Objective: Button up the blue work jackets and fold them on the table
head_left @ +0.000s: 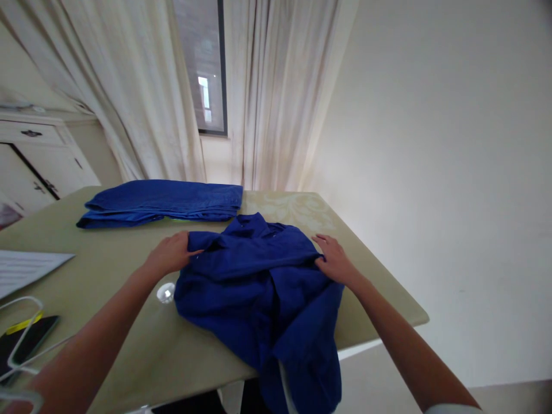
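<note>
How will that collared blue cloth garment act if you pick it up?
The collared blue cloth garment will probably flop, since it lies in soft, loose folds. Its bottom may dangle and swing, because part hangs over the edge of the pale greenish table.

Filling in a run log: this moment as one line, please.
left hand: gripping shirt | right hand: gripping shirt | shirt: hanging partly off table | folded blue cloth: beyond shirt
</note>
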Available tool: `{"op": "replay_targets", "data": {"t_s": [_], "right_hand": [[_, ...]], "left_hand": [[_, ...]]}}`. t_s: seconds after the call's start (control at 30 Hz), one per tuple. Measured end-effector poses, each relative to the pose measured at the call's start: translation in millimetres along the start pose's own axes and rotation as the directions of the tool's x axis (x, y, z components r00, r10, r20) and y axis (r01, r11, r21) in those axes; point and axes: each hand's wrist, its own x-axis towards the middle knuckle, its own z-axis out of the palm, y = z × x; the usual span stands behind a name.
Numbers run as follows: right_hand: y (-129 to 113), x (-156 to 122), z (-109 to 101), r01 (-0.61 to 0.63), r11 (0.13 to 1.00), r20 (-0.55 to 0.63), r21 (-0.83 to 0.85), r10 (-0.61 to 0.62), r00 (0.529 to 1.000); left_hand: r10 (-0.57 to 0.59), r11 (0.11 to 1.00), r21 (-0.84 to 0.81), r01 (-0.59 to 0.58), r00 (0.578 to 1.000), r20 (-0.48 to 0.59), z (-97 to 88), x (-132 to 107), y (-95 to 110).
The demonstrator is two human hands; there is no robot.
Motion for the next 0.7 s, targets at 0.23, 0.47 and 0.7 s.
{"op": "replay_targets", "data": {"t_s": [0.23, 0.47, 0.7], "right_hand": [[-169, 59, 68, 0.374, 0.911, 0.281, 0.173, -0.409, 0.868], [-150, 60, 48, 0.233, 0.929, 0.091, 0.288, -0.269, 0.959], [-198, 29, 80, 0.329, 0.926, 0.278, 0.186, -0.371, 0.886]], "left_hand": [[0.18, 0.975, 0.094, -0.2, 0.966, 0.186, 47.9, 2, 12], [0.094, 0.978, 0.164, -0.132, 0.97, 0.223, 59.9, -3, 4], [0.223, 0.971, -0.002, -0.237, 0.912, 0.344, 82.8, 15, 35]]}}
